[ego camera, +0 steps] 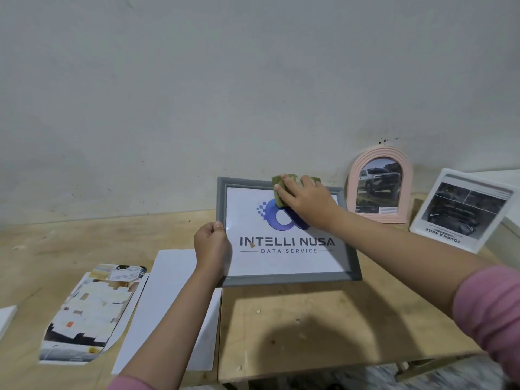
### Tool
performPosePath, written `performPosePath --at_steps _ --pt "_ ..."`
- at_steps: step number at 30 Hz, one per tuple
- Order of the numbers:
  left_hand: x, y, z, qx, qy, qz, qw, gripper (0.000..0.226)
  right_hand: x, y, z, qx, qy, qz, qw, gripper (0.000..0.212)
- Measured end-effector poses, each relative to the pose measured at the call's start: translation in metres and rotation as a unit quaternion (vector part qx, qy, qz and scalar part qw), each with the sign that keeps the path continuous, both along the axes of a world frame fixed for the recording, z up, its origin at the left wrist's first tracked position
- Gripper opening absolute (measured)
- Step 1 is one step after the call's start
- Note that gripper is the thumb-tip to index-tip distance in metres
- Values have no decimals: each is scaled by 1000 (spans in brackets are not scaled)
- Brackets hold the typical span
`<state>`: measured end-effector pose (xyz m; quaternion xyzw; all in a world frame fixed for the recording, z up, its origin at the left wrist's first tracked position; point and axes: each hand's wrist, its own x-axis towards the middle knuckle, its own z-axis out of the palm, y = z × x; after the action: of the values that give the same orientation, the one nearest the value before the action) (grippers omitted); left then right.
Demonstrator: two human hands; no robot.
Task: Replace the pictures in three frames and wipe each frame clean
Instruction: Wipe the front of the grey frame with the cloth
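While the left hand [211,240] gripped the frame [287,279], wiping went on.
Right hand [305,204] pressed a cloth [279,192] flat on its glass.

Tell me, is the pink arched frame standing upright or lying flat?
Upright. The pink arched frame stands on its base on the table, close to the wall.

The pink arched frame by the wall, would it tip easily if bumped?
Probably. The pink arched frame stands upright, taller than wide, apparently leaning against the wall. It looks light, so a nudge would likely slide or topple it.
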<state>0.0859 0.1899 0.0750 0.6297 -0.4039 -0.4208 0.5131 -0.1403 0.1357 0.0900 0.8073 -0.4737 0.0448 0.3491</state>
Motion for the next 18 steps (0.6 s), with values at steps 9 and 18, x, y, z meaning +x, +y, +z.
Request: performPosePath --at_steps 9,18 --pt "30 -12 4 -74 -131 22 988 33 -57 4 9 153 -387 -271 868 46" --pt "10 -15 7 -57 -120 -5 991 34 -45 6 -25 162 -195 -45 966 68"
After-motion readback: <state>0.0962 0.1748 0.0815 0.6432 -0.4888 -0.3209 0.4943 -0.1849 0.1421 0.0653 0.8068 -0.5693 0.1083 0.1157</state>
